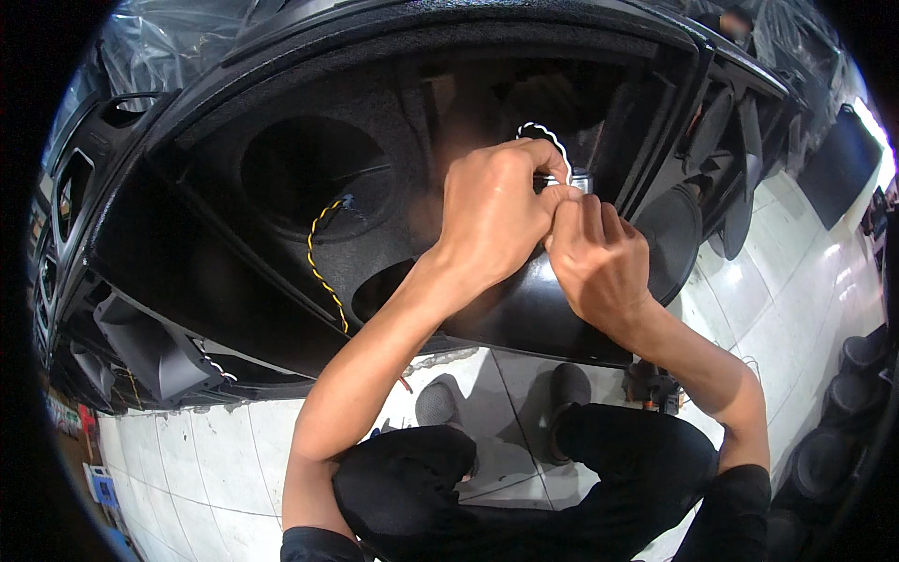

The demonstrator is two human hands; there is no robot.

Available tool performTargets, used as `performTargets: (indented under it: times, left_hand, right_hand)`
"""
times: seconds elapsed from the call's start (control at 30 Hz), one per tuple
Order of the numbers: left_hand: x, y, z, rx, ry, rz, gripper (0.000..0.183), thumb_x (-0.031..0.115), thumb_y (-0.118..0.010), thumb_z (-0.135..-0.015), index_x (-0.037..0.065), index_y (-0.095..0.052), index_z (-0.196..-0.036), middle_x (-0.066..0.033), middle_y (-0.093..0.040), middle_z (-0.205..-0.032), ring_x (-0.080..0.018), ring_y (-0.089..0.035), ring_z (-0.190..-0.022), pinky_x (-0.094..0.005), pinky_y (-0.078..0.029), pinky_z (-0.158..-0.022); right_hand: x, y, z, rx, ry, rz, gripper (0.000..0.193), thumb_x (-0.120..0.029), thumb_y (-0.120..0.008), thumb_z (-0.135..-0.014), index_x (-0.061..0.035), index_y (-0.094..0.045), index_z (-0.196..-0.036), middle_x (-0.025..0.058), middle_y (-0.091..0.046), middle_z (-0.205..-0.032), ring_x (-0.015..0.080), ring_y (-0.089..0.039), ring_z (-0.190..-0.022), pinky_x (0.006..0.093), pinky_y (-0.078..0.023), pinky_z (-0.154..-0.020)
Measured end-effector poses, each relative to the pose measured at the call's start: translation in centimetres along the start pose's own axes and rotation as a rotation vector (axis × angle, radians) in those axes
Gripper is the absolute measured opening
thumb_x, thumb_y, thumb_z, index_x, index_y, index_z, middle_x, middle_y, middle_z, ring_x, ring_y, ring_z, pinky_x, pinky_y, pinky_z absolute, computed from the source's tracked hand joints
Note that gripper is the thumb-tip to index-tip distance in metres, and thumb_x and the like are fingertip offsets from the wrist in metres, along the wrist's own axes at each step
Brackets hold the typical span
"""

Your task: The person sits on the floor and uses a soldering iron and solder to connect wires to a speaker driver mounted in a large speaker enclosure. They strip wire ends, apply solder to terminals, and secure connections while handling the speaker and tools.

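Observation:
A black speaker cabinet (206, 267) lies in front of me with its inside exposed. My left hand (496, 201) pinches the end of a twisted black-and-white wire (537, 125), which loops up behind the fingers. Against it, my right hand (604, 258) has its fingers curled closed, and its fingertips meet the left ones; what they grip is hidden. Just beyond the fingertips shows a silver metal part (583, 180), mostly covered by my hands. Below them is a smooth, glossy black surface (524, 298).
A twisted yellow-and-black wire (324, 267) hangs out by the cabinet's round opening (314, 173). More black speaker parts (676, 239) stand at the right, and round speakers (829, 464) line the far right floor. White tiles (211, 468) cover the floor. Clear plastic sheeting (169, 47) lies behind.

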State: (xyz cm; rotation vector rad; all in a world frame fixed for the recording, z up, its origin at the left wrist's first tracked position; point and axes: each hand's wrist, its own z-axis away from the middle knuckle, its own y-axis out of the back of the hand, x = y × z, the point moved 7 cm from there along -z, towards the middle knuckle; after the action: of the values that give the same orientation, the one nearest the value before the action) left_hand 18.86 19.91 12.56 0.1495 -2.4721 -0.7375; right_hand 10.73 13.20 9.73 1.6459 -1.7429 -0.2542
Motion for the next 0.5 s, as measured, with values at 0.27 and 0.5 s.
performTargets:
  times: [0.27, 0.5]
  left_hand:
    - [0.3, 0.3, 0.0, -0.011, -0.001, -0.009, 0.019, 0.017, -0.079, -0.076, 0.002, -0.072, -0.084, -0.0153, -0.073, -0.083, -0.026, -0.073, -0.077, -0.0333, -0.055, -0.071]
    - [0.0, 0.0, -0.1, -0.042, 0.071, 0.012, 0.02, 0.018, -0.08, -0.075, 0.002, -0.073, -0.085, -0.0151, -0.073, -0.083, -0.0253, -0.073, -0.076, -0.032, -0.055, -0.07]
  right_hand:
    - [5.0, -2.0, 4.2, -0.21, -0.819, -1.157, 0.03, -0.022, -0.069, -0.092, 0.0048, -0.068, -0.104, 0.0115, -0.07, -0.089, 0.0117, -0.06, -0.059, 0.0235, -0.05, -0.053]
    - [3.1, -6.1, 5.4, -0.321, -1.248, -2.034, 0.026, -0.019, -0.062, -0.097, 0.003, -0.066, -0.111, 0.009, -0.071, -0.092, 0.0055, -0.054, -0.057, 0.0193, -0.042, -0.046]
